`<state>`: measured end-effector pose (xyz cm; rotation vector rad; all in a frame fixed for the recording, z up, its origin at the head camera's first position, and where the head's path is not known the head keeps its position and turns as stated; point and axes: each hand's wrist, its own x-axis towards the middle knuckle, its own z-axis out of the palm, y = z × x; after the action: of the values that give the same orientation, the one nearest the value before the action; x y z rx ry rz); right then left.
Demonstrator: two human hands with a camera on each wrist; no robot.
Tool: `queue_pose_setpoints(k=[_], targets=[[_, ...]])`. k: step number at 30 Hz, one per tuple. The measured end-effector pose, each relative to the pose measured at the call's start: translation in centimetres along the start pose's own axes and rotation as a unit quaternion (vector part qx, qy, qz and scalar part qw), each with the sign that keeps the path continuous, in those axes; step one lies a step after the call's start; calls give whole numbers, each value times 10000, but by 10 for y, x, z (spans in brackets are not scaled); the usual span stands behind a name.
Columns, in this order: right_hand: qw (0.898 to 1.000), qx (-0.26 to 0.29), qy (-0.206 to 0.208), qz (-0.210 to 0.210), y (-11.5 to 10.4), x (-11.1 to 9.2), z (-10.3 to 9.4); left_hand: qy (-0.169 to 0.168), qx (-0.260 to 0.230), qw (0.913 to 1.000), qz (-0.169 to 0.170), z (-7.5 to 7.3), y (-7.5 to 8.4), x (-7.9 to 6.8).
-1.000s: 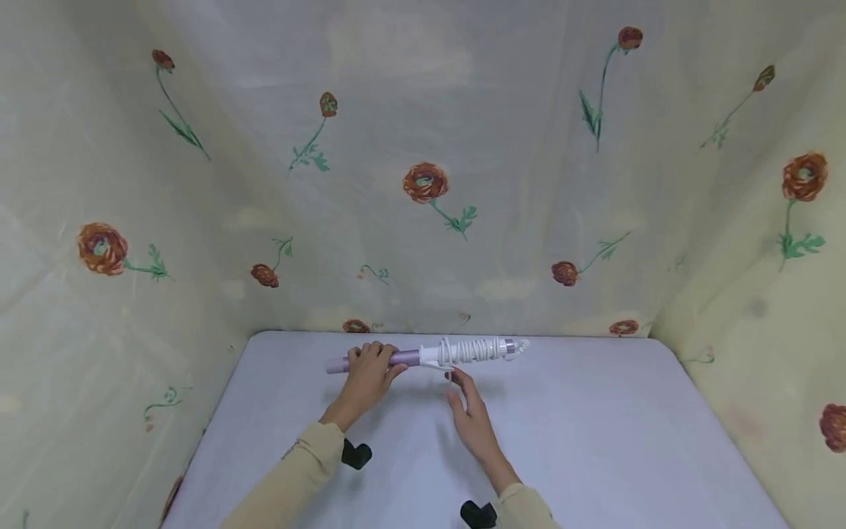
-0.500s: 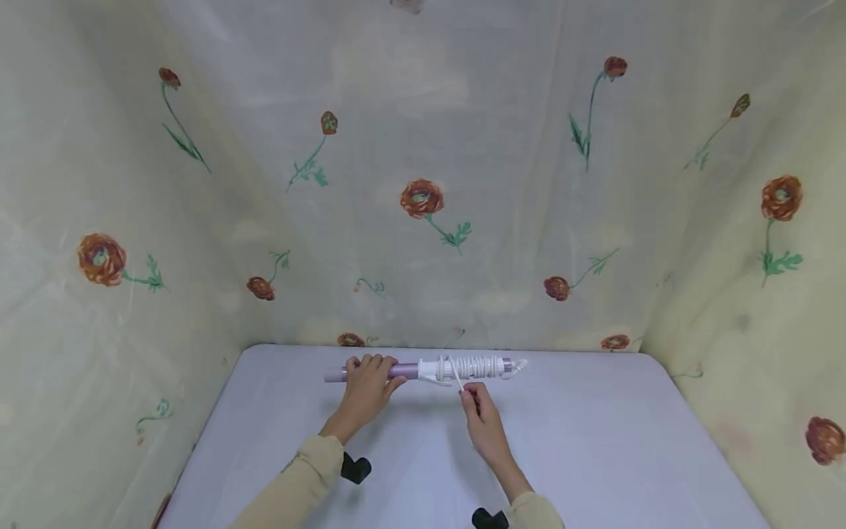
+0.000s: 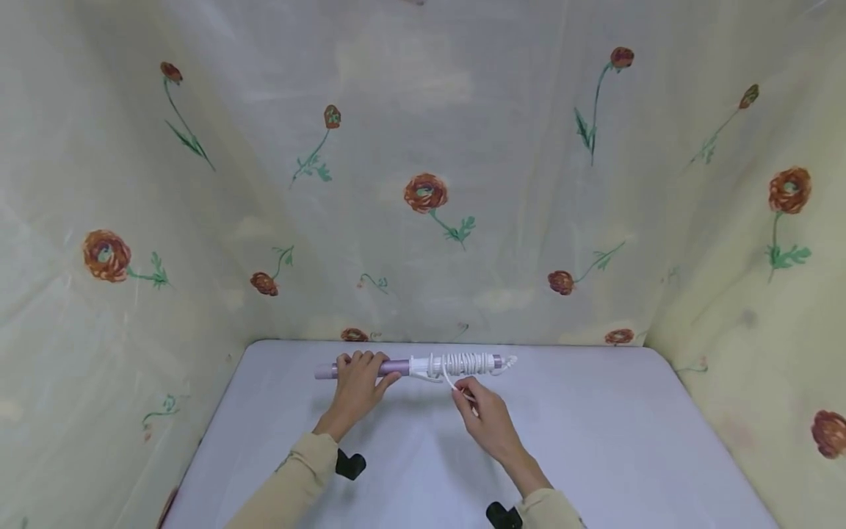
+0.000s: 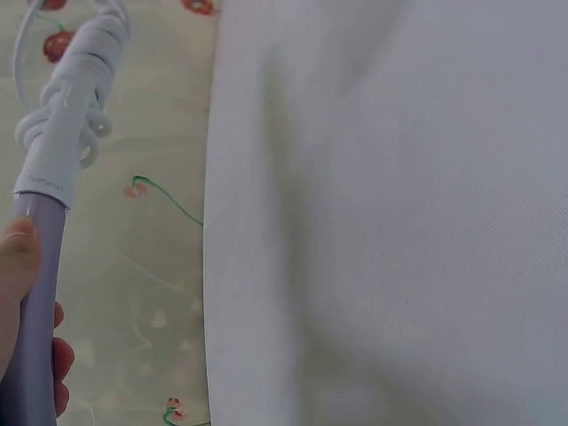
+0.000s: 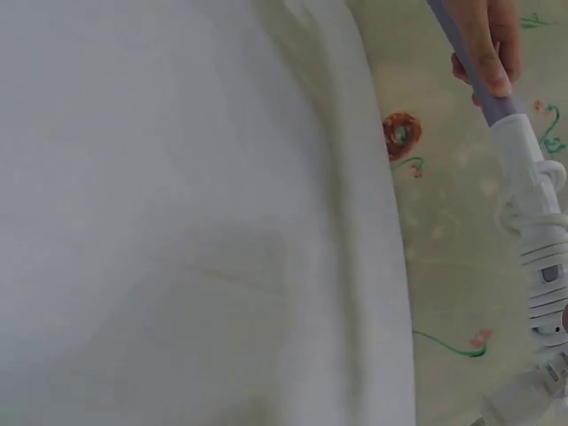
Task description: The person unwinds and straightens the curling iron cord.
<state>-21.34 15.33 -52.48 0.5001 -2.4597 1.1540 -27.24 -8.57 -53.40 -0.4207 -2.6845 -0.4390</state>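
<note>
I'm seeing a person's left hand (image 3: 358, 386) gripping the glossy purple barrel of a long purple-and-white plastic wand (image 3: 419, 367), fingers wrapping over it, thumb pressing on the opposite side in the left wrist view. Wand is lying level over the far part of a smooth white worktop (image 3: 608, 419), purple end pointing left, white handle pointing right. A thin white cord (image 3: 465, 364) is circling the handle in tight coils, with a couple of looser loops sitting nearer the barrel and a small bunch sticking out past the right end. Right hand (image 3: 487, 420), just below the coils on the near side, is pinching a free length of that cord between thumb and fingers; the strand is running up to the windings. Beige sleeves (image 3: 291, 477) are covering both forearms, a black piece (image 3: 350, 464) showing near each wrist. Behind, a cream curtain with orange-red flowers (image 3: 515, 220) is hanging.
</note>
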Motion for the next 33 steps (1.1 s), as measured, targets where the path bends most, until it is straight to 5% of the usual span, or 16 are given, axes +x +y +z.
queue_pose_setpoints(k=[12, 33], targets=[[9884, -1199, -139, -924, -10, 39, -42, -37, 26, 9999, -149, -4, 0, -1], [9913, -861, -654, -756, 25, 69, -58, 76, 43, 9999, 59, -4, -9, -16]])
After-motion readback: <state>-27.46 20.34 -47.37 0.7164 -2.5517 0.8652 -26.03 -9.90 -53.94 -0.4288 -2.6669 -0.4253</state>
